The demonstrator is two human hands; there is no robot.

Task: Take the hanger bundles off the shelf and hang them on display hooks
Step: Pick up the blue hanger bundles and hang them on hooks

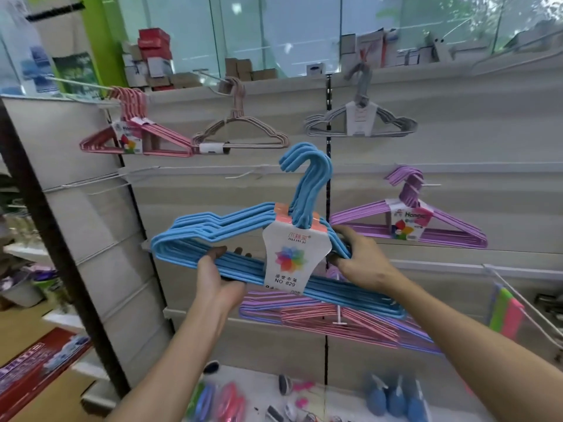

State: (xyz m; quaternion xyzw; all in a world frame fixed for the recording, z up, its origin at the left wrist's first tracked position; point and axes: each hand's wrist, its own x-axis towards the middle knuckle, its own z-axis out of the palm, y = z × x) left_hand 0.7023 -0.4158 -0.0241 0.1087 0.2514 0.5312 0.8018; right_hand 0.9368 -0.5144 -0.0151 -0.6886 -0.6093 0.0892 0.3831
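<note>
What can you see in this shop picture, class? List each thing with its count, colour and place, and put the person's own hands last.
Held hanger bundle: one, blue, centre, white label, in both hands.
Pink hanger bundle: one, upper left, on a hook.
Beige hanger bundle: one, upper middle, on a hook.
Grey hanger bundle: one, upper right, on a hook.
Purple hanger bundle: one, right, on a hook.
Hanger pile: count unclear, pink and purple, below the blue bundle.
Empty hooks: several, white, left panel.
Boxes: many, red, white and brown, top ledge.
Left hand: grip on the blue bundle's bottom bars.
Right hand: grip on its right shoulder.
</note>
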